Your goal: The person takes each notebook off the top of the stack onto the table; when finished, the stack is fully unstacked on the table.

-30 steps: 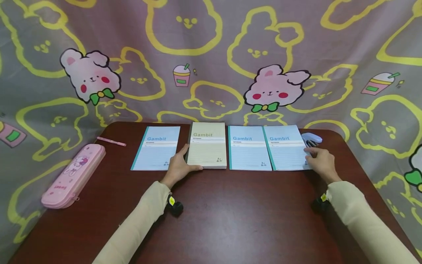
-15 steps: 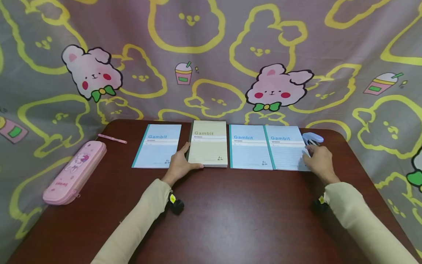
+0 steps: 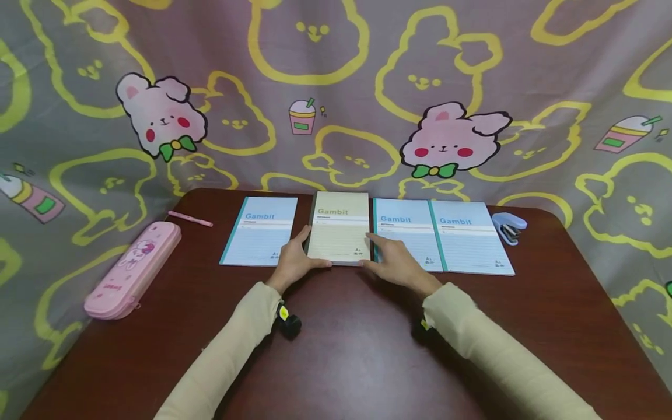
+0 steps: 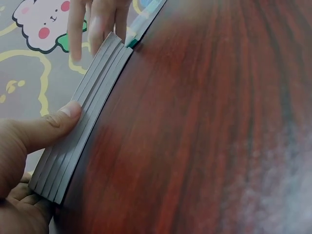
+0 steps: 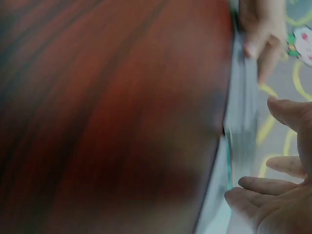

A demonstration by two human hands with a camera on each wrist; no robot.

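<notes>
Nearest to us, two forearms in cream sleeves point(image 3: 226, 344) stretch over a dark reddish-brown table point(image 3: 357, 361). Between the hands sits the cream notebook stack point(image 3: 338, 230): we see "Gambit" in tan letters, a pale band and fine ruled lines on its top cover, and several grey-looking layers along its near edge. The left hand point(image 3: 296, 259) grips its near left corner, thumb laid along that edge, fingers at the spine side. The right hand point(image 3: 396, 262) is loose and spread, fingers extended towards the stack's right side; we cannot tell whether they touch it. Well to the left of the left hand lies a pink pencil case point(image 3: 133, 271). Just beside that hand is a blue notebook point(image 3: 259, 230); two more blue notebooks point(image 3: 469, 239) lie under and beyond the right hand. Farther right of it we find a lilac stapler point(image 3: 510, 221), and, far left, a pink pen point(image 3: 190, 219). Behind everything hangs a bunny-patterned cloth point(image 3: 336, 52).
</notes>
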